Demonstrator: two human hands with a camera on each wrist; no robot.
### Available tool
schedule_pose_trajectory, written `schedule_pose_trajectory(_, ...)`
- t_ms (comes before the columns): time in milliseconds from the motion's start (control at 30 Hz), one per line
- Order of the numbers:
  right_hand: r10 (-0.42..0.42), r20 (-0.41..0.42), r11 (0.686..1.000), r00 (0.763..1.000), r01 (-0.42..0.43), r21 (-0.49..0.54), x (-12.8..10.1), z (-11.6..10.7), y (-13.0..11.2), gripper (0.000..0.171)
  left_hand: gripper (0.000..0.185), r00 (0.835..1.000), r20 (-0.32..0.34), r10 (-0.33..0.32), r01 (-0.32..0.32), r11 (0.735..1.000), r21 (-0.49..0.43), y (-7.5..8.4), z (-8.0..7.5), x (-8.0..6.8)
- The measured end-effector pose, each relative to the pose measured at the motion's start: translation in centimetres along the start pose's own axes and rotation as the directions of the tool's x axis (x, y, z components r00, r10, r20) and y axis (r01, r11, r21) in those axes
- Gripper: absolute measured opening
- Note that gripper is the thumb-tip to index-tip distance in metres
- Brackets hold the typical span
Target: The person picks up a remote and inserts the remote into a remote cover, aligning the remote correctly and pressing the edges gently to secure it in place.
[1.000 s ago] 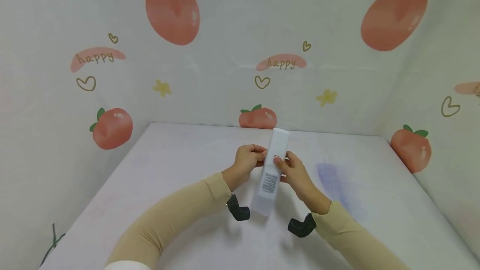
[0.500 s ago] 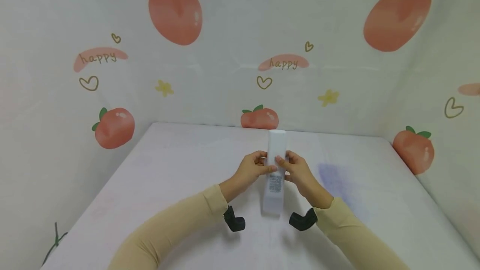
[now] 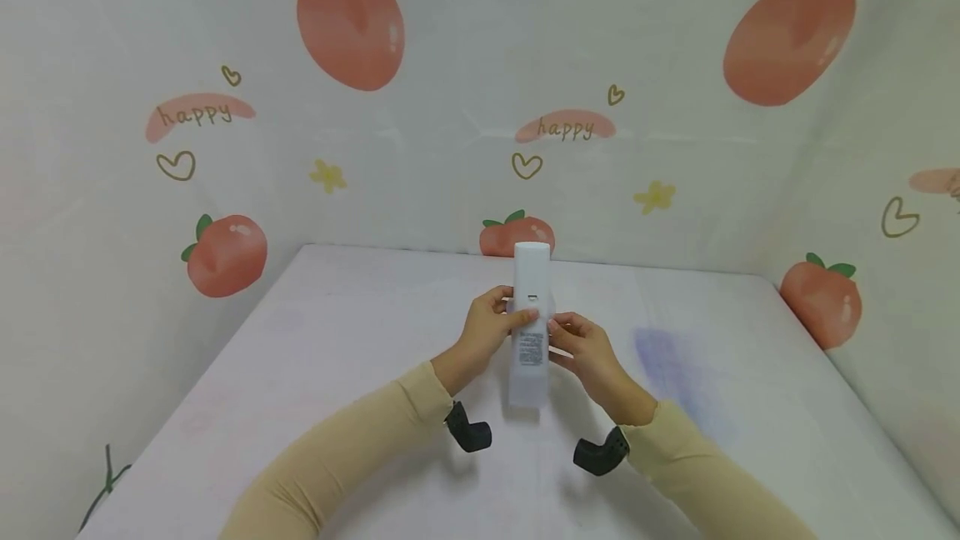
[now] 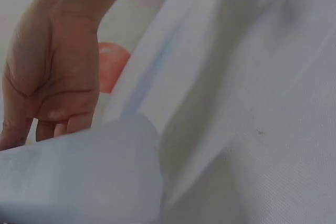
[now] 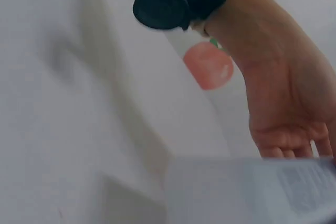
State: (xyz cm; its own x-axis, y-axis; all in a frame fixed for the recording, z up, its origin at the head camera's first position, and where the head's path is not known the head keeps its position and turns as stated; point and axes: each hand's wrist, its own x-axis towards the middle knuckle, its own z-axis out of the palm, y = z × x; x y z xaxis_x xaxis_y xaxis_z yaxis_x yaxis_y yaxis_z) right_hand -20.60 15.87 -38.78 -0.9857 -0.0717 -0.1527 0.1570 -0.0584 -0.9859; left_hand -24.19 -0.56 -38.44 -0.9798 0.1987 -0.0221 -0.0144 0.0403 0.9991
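White remote control (image 3: 528,323) is held lengthwise above the table (image 3: 337,340), nearer its far edge, label side up. Its middle is gripped by the left hand (image 3: 491,332) and pinched from the other side by the right hand (image 3: 588,352).

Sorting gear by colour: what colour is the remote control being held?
White remote control, clearest in the head view.

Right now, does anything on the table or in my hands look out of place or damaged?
Only a faint bluish smudge stains the white table right of your hands. The white remote, held by your left hand and right hand, looks intact.
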Motion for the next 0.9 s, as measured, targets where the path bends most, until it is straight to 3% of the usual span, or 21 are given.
schedule_pose_trajectory(100, -0.017, -0.087, 0.996, 0.996, 0.025, 0.091, 0.0, 0.7, 0.5, 0.007, 0.042, 1.000, 0.011, -0.014, 0.014, 1.000, -0.014, 0.1, 0.0, 0.1)
schedule_pose_trajectory(233, -0.006, -0.189, 0.984, 0.982, 0.039, 0.175, 0.0, 1.4, 0.9, 0.007, 0.045, 0.999, 0.045, -0.026, 0.026, 1.000, -0.003, 0.1, 0.2, 0.1)
schedule_pose_trajectory(400, -0.022, -0.266, 0.979, 0.964, 0.075, 0.189, 0.3, 1.5, 0.7, 0.008, 0.048, 0.996, 0.087, -0.002, -0.002, 0.999, 0.044, 0.5, 0.5, 0.0)
schedule_pose_trajectory(533, -0.032, -0.251, 0.978, 0.967, 0.081, 0.190, 1.1, 1.1, -0.2, 0.016, 0.049, 0.994, 0.106, 0.004, -0.013, 0.997, 0.081, 1.2, 0.6, -0.1)
schedule_pose_trajectory(733, 0.000, -0.182, 0.975, 0.983, 0.041, 0.219, 1.9, 0.4, -1.4, 0.026, 0.051, 0.991, 0.123, -0.059, 0.045, 0.993, 0.111, 2.1, 0.8, -0.4)
schedule_pose_trajectory(900, 0.032, -0.116, 0.977, 0.993, -0.006, 0.214, 1.8, 0.4, -1.3, 0.020, 0.049, 0.995, 0.077, -0.062, 0.054, 0.993, 0.104, 1.8, 0.7, -0.6)
